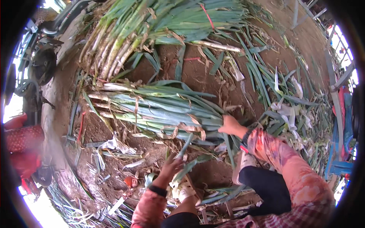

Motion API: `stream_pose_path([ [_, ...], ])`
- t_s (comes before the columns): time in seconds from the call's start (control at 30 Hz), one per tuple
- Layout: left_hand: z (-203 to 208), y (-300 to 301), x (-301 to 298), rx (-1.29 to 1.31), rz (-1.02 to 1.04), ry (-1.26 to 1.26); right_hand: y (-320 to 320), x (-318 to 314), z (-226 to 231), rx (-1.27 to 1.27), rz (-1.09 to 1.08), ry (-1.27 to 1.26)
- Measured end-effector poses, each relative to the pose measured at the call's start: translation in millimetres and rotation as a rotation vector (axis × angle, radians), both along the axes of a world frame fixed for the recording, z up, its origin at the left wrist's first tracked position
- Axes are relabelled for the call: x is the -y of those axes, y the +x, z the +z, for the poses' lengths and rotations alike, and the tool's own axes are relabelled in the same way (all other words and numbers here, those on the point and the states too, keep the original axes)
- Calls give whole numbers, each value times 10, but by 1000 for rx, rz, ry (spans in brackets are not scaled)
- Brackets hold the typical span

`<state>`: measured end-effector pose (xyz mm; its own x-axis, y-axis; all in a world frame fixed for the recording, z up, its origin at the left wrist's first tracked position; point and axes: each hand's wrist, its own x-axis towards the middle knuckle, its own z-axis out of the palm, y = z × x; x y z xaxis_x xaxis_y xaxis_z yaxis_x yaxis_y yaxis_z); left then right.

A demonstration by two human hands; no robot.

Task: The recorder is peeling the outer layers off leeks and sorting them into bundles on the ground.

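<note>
A bunch of large green onions lies on the soil in front of me, its white stems to the left and its leaves to the right. My right hand is closed around the leaf ends on the bunch's right side. Lower down, nearer my body, my left hand has its fingers curled around a loose green leaf, which sticks up from it. Another leaf lies beside that hand. Part of the left fingers is blurred.
A bigger pile of green onions lies beyond, with a red tie across it. Peeled skins and leaf scraps litter the right side. A person in red is at the far left. Wheeled machinery stands at upper left.
</note>
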<state>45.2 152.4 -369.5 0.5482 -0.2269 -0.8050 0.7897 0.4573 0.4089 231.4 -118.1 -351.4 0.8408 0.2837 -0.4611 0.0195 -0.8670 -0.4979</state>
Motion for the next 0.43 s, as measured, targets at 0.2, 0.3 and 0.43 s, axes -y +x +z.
stream_pose_path([
  [0.2, -295, 586, 480, 98, 378, -464, -167, -47, 322, -304, -64, 54],
  [0.3, -271, 749, 555, 220, 495, -643, -288, -83, 517, -337, -54, 69],
  [0.43, -127, 881, 628, 232, 562, -682, -234, -29, 890, -290, -21, 99],
])
